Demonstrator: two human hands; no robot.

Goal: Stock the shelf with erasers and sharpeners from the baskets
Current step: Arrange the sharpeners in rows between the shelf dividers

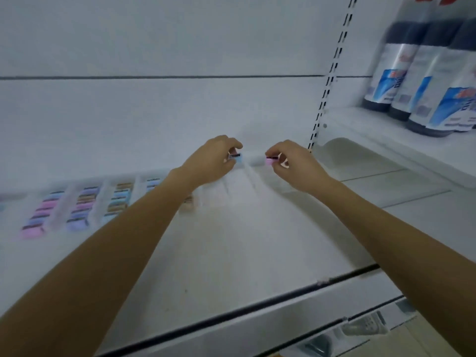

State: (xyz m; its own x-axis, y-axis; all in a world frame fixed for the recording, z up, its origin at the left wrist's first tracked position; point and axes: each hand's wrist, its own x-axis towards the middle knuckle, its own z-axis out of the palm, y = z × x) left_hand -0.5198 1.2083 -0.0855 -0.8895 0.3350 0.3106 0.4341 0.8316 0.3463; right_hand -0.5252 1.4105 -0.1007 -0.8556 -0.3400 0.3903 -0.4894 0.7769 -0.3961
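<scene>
Both arms reach over a white shelf [231,240] toward its back. My left hand [213,161] pinches a small blue piece with a dark top [236,157], an eraser or a sharpener; blur hides which. My right hand [293,163] pinches a small pink piece with a dark top [270,160]. The two pieces sit close to the shelf surface, a short gap apart. Several rows of pink, purple, blue and tan pieces [82,207] stand on the shelf at the left, partly behind my left forearm. No basket is in view.
A slotted upright rail [332,73] bounds the bay on the right. Beyond it, a higher shelf [386,140] carries dark bottles with blue and white labels [425,81]. The shelf's front edge has a dark price strip [257,305].
</scene>
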